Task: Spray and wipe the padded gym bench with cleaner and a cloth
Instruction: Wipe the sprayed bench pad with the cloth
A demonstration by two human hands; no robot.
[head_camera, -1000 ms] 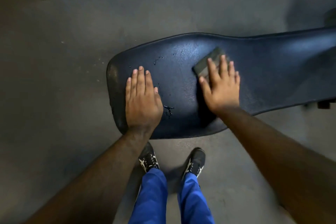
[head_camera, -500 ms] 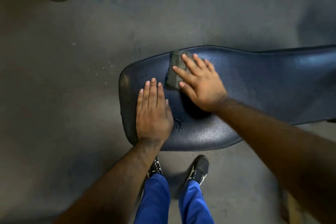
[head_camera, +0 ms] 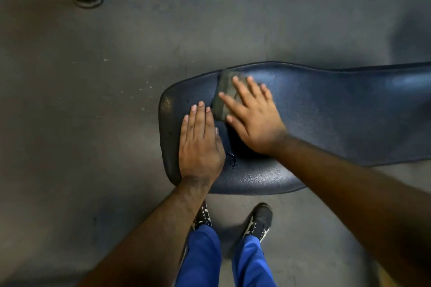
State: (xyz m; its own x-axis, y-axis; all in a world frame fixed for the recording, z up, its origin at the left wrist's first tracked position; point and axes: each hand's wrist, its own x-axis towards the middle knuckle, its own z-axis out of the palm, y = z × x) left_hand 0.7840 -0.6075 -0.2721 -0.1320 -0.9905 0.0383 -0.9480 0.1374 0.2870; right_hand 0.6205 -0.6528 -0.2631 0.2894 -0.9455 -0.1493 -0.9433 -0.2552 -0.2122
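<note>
Fingers (head_camera: 198, 119) of the left hand (head_camera: 200, 144) are lying flat and together, gripping nothing, pressing on the bench (head_camera: 338, 119) near its rounded end. Just right of them, the right hand (head_camera: 254, 119) is spreading its fingers over a grey cloth (head_camera: 224, 95), pressing it flat. The cloth is reaching the pad's far edge. Rightward, the pad is stretching clear. Beyond is lying bare floor (head_camera: 93, 100). No writing is showing.

My left hand (head_camera: 200, 144) flat, fingers together, palm down on the dark blue padded vinyl bench (head_camera: 326, 114) end. My right hand (head_camera: 253, 119) just beside it, fingers spread, pressing a folded grey cloth (head_camera: 223, 95). Both forearms bare, extended.
</note>
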